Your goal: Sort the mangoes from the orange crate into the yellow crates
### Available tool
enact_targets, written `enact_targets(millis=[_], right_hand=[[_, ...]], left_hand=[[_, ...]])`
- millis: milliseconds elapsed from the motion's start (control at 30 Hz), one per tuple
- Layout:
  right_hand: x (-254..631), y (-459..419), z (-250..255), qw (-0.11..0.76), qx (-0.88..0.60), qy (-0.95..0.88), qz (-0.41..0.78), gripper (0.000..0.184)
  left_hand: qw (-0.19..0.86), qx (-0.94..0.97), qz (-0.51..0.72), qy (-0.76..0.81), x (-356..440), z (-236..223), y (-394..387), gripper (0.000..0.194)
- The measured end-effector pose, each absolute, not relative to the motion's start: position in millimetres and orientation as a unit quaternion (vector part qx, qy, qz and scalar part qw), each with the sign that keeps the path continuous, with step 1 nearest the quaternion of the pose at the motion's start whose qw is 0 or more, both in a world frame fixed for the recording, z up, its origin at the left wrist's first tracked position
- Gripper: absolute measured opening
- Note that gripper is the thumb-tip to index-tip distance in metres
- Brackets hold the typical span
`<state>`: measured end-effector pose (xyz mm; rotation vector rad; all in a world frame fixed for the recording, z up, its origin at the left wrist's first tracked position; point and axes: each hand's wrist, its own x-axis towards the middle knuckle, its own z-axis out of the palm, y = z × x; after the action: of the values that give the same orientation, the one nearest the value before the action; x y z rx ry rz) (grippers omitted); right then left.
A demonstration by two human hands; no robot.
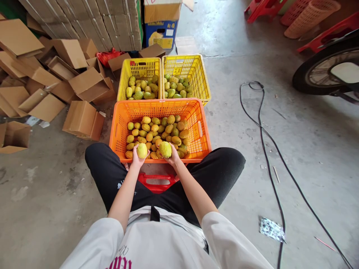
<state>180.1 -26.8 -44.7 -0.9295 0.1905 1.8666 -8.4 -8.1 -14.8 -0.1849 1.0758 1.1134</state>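
I sit on a red stool (157,182) facing an orange crate (202,139) holding several yellow-green fruits (157,130). My left hand (137,160) is closed under a pale yellow-green fruit (142,150) at the crate's near edge. My right hand (173,157) grips a greener fruit (165,149) just beside it. Both fruits are held just above the pile. Behind the orange crate stand two yellow crates, the left yellow crate (123,76) and the right yellow crate (203,80), each with several fruits.
Folded and open cardboard boxes (82,119) lie scattered at left, with stacked cartons (112,22) behind. A black cable (263,142) runs across the concrete floor at right. A vehicle wheel (328,71), red stools (259,7) and baskets (311,16) stand at far right.
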Motion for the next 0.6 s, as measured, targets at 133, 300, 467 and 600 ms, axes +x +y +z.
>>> enact_targets(millis=[133,300,467,600], right_hand=[[182,-27,-52,0.505,-0.378,0.082,0.772,0.034],[177,-25,-57,0.513,-0.365,0.101,0.77,0.037],[175,-27,-48,0.503,-0.376,0.085,0.773,0.052],[176,-28,-35,0.497,-0.382,0.084,0.774,0.06]], left_hand=[[0.715,-0.101,0.505,0.472,-8,-19,-7,0.019],[0.711,-0.124,0.506,0.473,-7,-24,-5,0.016],[0.725,-0.107,0.487,0.475,-9,-25,-5,0.026],[0.747,-0.065,0.474,0.461,-10,-20,-8,0.031]])
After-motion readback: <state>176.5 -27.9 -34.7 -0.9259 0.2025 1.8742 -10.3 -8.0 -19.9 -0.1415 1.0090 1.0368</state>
